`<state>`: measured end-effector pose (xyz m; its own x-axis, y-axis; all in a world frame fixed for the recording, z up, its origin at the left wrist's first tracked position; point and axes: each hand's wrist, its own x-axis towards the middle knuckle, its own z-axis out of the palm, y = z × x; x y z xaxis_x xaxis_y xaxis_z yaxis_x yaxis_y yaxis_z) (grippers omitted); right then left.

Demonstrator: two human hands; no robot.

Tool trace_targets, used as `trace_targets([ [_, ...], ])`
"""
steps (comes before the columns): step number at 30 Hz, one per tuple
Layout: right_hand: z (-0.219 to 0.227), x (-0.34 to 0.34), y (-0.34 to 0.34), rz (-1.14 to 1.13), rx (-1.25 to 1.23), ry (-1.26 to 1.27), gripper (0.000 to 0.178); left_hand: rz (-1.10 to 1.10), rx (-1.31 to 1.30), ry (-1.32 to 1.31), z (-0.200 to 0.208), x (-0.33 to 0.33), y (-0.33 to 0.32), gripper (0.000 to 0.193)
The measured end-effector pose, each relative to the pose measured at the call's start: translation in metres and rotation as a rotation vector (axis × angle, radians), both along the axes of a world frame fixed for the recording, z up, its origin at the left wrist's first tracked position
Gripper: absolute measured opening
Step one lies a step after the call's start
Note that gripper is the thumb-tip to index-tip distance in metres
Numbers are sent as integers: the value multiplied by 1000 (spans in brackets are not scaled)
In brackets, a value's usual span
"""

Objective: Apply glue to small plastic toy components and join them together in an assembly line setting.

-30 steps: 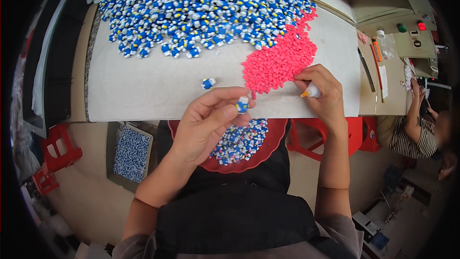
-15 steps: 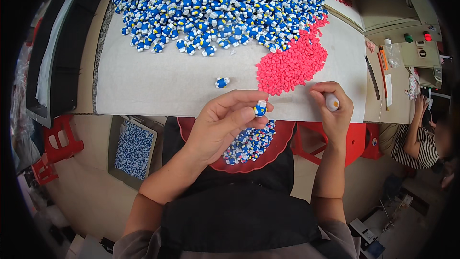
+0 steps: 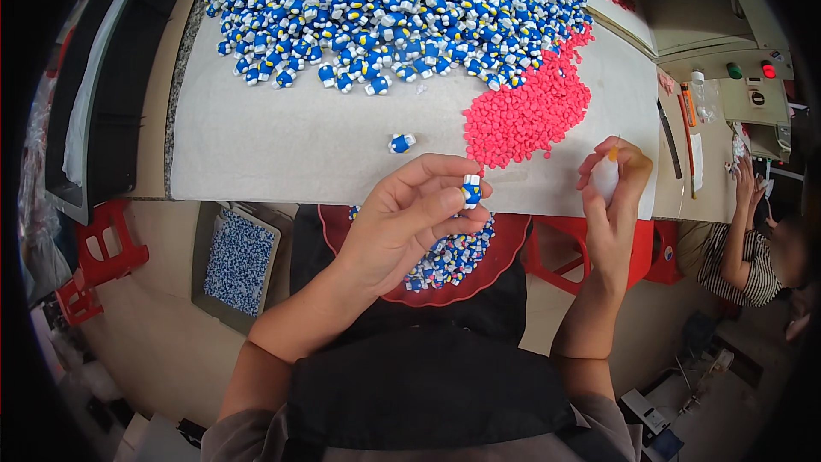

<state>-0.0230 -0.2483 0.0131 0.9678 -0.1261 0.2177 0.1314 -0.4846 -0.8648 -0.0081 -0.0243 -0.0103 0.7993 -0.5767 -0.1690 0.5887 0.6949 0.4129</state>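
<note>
Holding figurine (image 3: pixel 471 193) | blue body | white top | yellow spot | left fingers (image 3: pixel 438 164)

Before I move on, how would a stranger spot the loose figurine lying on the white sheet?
Find the white sheet with the big blue-and-white heap across its far side. Between that heap and the left hand, left of the pink pile, lies one small blue-and-white figurine. Unlike the heaped ones and the held figurine, it lies alone on the sheet.
</note>
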Motion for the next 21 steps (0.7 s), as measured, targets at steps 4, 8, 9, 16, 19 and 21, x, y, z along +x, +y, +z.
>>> trace_targets([
  [4, 28, -13, 16, 48, -50, 22, 33, 44, 82, -40, 3, -1, 0, 22],
  [8, 28, -33, 25, -35, 165, -58, 31, 79, 152, -100, 5, -2, 0, 23],
  [9, 27, -32, 28, -14, 231, -205, 33, 78, 151, -99, 5, -2, 0, 23],
  [16, 28, -33, 47, 27, 209, -457, 47, 81, 225, -153, 7, -4, 0, 23],
  [19, 27, -34, 52, 98, 113, -501, 47, 82, 233, -164, 6, -5, 1, 24],
  [21, 28, -35, 53, 143, 43, -476, 47, 84, 236, -165, 6, -5, 1, 24],
])
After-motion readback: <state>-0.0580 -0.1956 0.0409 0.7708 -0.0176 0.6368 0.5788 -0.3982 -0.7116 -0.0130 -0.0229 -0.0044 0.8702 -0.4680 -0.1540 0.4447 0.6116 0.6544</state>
